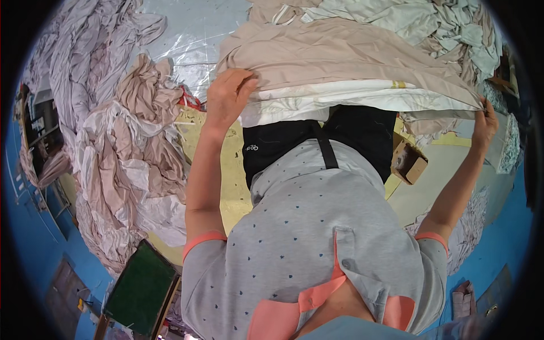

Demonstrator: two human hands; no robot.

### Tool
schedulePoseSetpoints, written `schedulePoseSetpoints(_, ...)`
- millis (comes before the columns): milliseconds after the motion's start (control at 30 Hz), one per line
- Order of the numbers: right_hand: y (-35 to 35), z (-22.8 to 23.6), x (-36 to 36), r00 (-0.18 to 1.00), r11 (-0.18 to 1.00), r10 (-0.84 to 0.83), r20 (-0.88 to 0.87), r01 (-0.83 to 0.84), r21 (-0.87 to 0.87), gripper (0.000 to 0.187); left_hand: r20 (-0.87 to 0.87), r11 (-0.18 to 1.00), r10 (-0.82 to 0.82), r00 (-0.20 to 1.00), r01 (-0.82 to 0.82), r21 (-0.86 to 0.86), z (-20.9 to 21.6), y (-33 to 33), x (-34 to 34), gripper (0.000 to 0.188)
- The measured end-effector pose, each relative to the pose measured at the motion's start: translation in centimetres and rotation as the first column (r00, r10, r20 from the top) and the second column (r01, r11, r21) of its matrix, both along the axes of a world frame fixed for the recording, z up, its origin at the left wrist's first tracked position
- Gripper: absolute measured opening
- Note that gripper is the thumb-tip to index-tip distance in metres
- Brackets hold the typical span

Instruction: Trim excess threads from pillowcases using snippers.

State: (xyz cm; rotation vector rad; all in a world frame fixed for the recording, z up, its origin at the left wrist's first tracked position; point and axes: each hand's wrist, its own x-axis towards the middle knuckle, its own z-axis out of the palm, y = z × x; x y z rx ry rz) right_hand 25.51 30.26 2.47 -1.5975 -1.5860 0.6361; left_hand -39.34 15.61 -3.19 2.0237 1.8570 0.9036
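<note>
Heap, left: crumpled cloth (85, 73), lavender-grey, dusty pink and white; soft, deeply creased, rope-like folds.

Beige cloth (345, 54): wide, thin, matt, rippled; one piece, stretched crosswise beyond the person's black trousers (362, 127). Near edge bowed; far part among other textiles.

Heap, upper right: pale green cloth (385, 22), limp and wrinkled.

Surface (190, 28): grey, smooth, with glossy streaks; upper left.

White layer (306, 96): long strip showing under the beige edge; faint print, small yellow mark toward its right end.

Hands, a pair, well apart. Right hand (484, 124): fingers pinched on the right corner of the beige cloth. Left hand (229, 93): fingers bent, at the cloth's left end; whether it grips cannot be told.

Cardboard box (411, 161): brown, open, boxy; beside the trousers.

Step in hand, by judgement: drawing the edge out straight. Next move seems to call for a firm left hold and even tension, so that the two layers lie flush.
</note>
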Motion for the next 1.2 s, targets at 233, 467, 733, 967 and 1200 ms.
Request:
schedulePoseSetpoints(233, 2.6, 4.8, 1.3, 0.969, 0.998, 0.01, 0.248, -0.025, 0.057, 0.03, -0.034, 0.996, 0.021, 0.999, -0.018, 0.085, -2.9, -1.8, -2.2, 0.013)
schedulePoseSetpoints(467, 3.9, 8.1, -0.4, 0.887, 0.997, 0.01, 0.461, -0.046, 0.066, 0.03, 0.159, 0.899, 0.388, 0.908, -0.411, 0.151, -4.8, -2.1, -4.6, 0.01)
schedulePoseSetpoints(733, 4.2, 8.4, -0.5, 0.847, 0.999, -0.006, 0.532, -0.02, 0.043, 0.033, 0.65, 0.888, 0.458, 0.606, -0.282, -0.363, 2.0, -5.1, -5.0, 0.01)
schedulePoseSetpoints(967, 5.5, 9.0, 1.6, 0.854, 0.999, -0.017, 0.52, -0.007, 0.045, 0.037, 0.376, 0.978, 0.11, 0.92, -0.033, -0.204, -2.7, -6.4, -2.0, 0.027)
schedulePoseSetpoints(1200, 6.3, 9.2, 2.7, 0.886, 0.998, 0.058, 0.459, -0.044, -0.041, 0.037, 0.393, 0.948, 0.144, 0.908, -0.013, -0.317, -2.0, -6.5, -2.2, 0.043)
